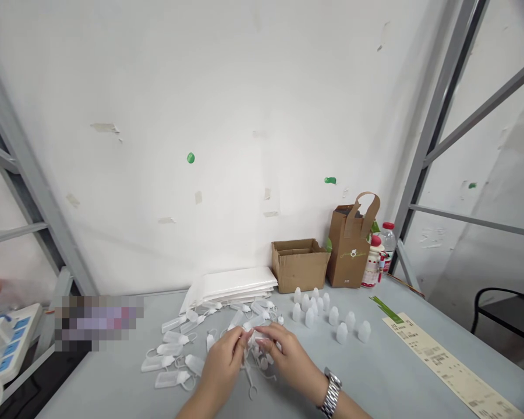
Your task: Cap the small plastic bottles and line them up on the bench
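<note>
A small white piece [259, 336], partly hidden, sits between the left hand [225, 361] and right hand [291, 356], each grip seemingly pinching it; such handling calls for fine fingertip control. Capped bottles [170, 379] lie leftward on the tabletop [126, 384]; uncapped bottles [342, 333] stand rightward. Behind them stands an open cardboard box [301, 272], contents unseen.

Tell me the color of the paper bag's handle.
Brown, clearest in the head view.

Single head-worn view, facing forward and down over table [126, 372]; hands [251, 352] near.
</note>
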Tool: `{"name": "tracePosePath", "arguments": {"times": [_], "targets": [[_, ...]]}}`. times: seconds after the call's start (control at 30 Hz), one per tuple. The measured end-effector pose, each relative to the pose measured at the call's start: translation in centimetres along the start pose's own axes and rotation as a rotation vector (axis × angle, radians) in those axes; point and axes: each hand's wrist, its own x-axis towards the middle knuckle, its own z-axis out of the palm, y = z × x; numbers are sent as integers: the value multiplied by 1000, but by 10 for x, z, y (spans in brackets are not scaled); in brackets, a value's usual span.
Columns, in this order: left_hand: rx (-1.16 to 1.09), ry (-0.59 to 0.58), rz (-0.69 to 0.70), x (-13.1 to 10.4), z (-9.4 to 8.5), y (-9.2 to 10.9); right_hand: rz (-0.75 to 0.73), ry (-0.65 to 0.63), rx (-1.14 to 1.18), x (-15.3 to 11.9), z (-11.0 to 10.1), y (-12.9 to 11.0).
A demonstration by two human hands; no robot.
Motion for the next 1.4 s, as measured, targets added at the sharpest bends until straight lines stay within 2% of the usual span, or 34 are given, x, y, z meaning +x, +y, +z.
{"name": "tracePosePath", "arguments": {"times": [0.2,0.33,0.5,0.63,0.77,0.97,1.07,1.27,1.4], "targets": [[58,-25,-65,2,2,-4,-120,95,-292,-3,2,4],[108,-19,-118,5,-2,-4,-145,205,-372,-3,0,8],[430,64,-10,7,-6,-10,-48,309,-367,0,-4,15],[533,87,56,10,-4,-24,-42,288,-379,1,-2,19],[400,155,121,12,-6,-24,-84,235,-397,1,3,17],[-69,54,84,10,-5,-6,-225,117,-429,-5,7,5],[-180,71,53,8,0,-4,-268,61,-429,-8,9,1],[-80,137,-8,8,6,-8,-259,45,-448,-8,12,2],[7,205,-72,11,-2,-18,-215,57,-445,-7,7,1]]}}
